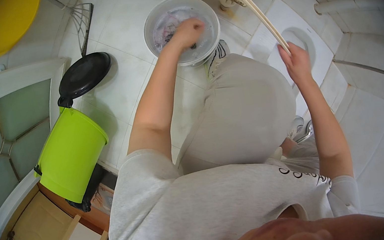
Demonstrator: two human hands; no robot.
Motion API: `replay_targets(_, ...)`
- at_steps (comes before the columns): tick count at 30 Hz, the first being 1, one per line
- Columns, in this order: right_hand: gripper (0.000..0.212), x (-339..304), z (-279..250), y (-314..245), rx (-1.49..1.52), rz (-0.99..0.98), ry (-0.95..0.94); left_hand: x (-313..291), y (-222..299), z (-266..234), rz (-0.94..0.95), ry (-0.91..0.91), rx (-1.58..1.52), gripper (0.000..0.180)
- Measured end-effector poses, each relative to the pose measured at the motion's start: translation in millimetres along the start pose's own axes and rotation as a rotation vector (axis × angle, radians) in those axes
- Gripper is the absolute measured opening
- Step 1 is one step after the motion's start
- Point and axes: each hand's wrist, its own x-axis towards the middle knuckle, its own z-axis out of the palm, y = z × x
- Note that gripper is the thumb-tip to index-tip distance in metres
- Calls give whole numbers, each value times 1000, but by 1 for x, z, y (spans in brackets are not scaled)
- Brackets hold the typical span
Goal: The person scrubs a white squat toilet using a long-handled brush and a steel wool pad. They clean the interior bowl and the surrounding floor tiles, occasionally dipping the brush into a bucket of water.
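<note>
the basin [149, 37] on the tiles [121, 23] could slop over if the left hand [188, 33], curled over the cloth [168, 27] inside, knocks its rim; whether that hand grips anything, i cannot tell. the stick [260, 14] could slip if the right hand [297, 61], closed around its near end, slackens. the basin holds cloudy water and the cloth; what the green bin [71, 151] holds is hidden.

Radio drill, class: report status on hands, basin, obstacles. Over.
Left hand at basin, grip unclear. Right hand gripping pale stick. Basin holds cloudy liquid. Possible obstacle: shoe beside it.
</note>
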Motion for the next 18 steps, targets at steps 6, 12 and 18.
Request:
replay_targets(6,24,-89,-37,52,-191,90,-84,64,-77,33,-39,493,648,42)
replay_targets(12,35,-148,-22,63,19,599,-156,101,-136,25,-249,33,154,64)
replay_targets(18,34,-161,17,102,402,913,-93,35,-29,-41,-62,276,-944,41)
